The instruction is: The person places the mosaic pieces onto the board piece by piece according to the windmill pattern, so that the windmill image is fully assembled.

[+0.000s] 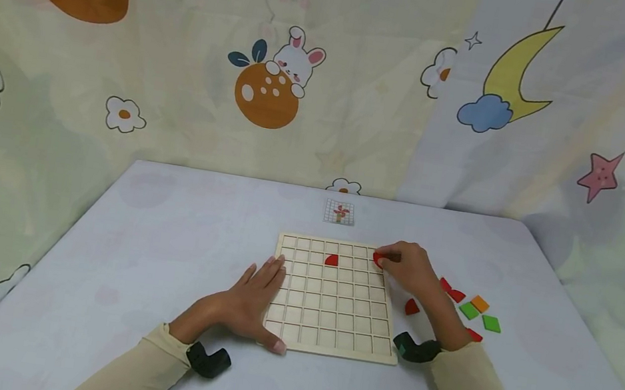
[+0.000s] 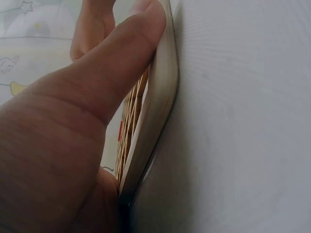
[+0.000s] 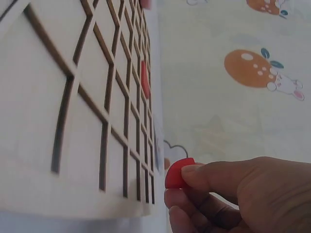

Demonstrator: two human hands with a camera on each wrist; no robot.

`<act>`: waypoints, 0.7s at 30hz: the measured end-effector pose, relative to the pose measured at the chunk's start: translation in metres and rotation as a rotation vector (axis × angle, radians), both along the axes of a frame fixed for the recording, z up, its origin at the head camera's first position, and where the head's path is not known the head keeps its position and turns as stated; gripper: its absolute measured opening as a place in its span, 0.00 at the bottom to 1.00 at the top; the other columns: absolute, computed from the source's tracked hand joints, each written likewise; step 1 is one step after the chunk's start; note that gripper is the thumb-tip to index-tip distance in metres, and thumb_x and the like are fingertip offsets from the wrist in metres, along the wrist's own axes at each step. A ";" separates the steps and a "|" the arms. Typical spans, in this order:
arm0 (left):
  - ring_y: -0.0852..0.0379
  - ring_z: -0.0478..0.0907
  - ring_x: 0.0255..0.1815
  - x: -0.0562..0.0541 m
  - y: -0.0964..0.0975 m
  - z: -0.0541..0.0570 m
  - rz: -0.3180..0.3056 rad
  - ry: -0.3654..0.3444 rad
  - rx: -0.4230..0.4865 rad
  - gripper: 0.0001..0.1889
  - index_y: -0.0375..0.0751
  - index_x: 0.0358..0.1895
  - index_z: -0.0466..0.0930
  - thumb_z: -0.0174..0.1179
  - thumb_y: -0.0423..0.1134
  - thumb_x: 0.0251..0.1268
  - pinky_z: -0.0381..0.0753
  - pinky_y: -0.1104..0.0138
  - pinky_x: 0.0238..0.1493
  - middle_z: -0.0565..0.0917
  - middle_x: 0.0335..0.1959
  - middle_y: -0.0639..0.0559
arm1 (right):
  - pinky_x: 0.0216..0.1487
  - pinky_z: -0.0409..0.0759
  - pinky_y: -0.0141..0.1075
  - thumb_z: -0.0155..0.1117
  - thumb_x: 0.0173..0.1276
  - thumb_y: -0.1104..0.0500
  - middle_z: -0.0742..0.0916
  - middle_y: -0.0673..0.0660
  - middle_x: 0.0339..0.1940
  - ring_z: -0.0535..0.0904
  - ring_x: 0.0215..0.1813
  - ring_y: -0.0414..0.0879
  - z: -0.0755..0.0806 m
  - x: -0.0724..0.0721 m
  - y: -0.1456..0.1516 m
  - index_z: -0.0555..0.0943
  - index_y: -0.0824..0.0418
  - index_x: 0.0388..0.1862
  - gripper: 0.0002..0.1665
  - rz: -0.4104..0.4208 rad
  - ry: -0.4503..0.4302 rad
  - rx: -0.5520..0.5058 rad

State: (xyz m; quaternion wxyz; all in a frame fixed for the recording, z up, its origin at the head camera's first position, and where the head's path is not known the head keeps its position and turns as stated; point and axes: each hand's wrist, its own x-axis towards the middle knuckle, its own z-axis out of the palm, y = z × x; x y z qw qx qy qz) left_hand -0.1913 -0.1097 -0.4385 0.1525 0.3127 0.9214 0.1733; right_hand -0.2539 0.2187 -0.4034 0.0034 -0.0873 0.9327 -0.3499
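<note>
A wooden grid board lies flat on the table, with one red quarter-circle tile in a cell near its far edge. My left hand rests along the board's left side, fingers straight and thumb at the near left corner. In the left wrist view the thumb presses over the board's rim. At the far right corner my right hand pinches another red quarter-circle tile between thumb and fingers. The right wrist view shows this tile held up beside the board.
Right of the board lie several loose tiles: a red quarter-circle, red ones by the forearm, green diamonds and an orange piece. A small card with a pinwheel picture lies beyond the board. A printed cloth hangs behind.
</note>
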 end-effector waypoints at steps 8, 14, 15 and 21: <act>0.46 0.26 0.77 0.000 0.000 0.000 -0.003 0.006 -0.007 0.72 0.33 0.77 0.34 0.65 0.76 0.40 0.32 0.45 0.71 0.32 0.79 0.41 | 0.49 0.78 0.45 0.64 0.66 0.67 0.86 0.60 0.45 0.79 0.44 0.52 0.001 0.001 -0.022 0.86 0.67 0.48 0.12 0.062 -0.026 -0.025; 0.46 0.26 0.77 -0.001 0.001 0.001 -0.005 0.004 -0.008 0.72 0.33 0.77 0.34 0.65 0.76 0.40 0.32 0.45 0.71 0.33 0.79 0.40 | 0.46 0.79 0.43 0.64 0.65 0.69 0.86 0.58 0.43 0.80 0.42 0.50 -0.001 0.001 -0.037 0.86 0.67 0.47 0.12 0.109 -0.023 -0.052; 0.46 0.26 0.77 -0.001 0.001 0.001 -0.004 0.002 -0.005 0.72 0.33 0.77 0.34 0.65 0.75 0.40 0.32 0.45 0.71 0.33 0.79 0.40 | 0.46 0.79 0.42 0.64 0.65 0.69 0.86 0.57 0.42 0.80 0.42 0.49 -0.002 0.001 -0.040 0.86 0.67 0.47 0.13 0.112 -0.025 -0.057; 0.46 0.27 0.77 -0.001 0.001 0.000 -0.004 0.003 -0.020 0.72 0.33 0.77 0.34 0.64 0.76 0.41 0.32 0.45 0.71 0.33 0.79 0.41 | 0.40 0.78 0.38 0.65 0.64 0.69 0.86 0.55 0.37 0.79 0.38 0.47 -0.006 0.001 -0.051 0.86 0.67 0.45 0.11 0.132 -0.054 -0.091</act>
